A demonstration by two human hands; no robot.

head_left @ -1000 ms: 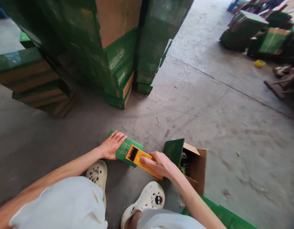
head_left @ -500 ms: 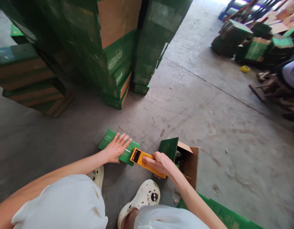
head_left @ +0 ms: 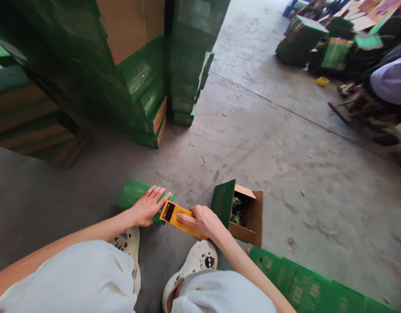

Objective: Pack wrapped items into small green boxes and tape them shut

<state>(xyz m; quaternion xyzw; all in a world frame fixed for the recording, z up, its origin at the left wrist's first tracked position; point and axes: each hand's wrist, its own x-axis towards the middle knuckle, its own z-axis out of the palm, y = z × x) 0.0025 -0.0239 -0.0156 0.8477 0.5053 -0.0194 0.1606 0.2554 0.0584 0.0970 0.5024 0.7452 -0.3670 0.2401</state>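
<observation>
My left hand (head_left: 149,205) lies with fingers spread on top of a small green box (head_left: 134,191) on the floor. My right hand (head_left: 197,221) is wrapped round a yellow tool (head_left: 181,220) with a dark window near its front end. That front end touches or nearly touches the right edge of the green box, close to my left fingertips. To the right stands an open carton (head_left: 257,217), brown inside, with a green flap raised. Dark and green contents show inside it.
Tall stacks of green boxes (head_left: 144,82) stand ahead, with more boxes (head_left: 21,113) at the left. Flattened green cardboard (head_left: 304,282) lies lower right. A person (head_left: 391,80) is at the right edge near a yellow object (head_left: 322,81).
The view has shifted, so the stacks sit further left. Both hands, the yellow tool and the green box appear further left. The yellow tool is still in my right hand.
</observation>
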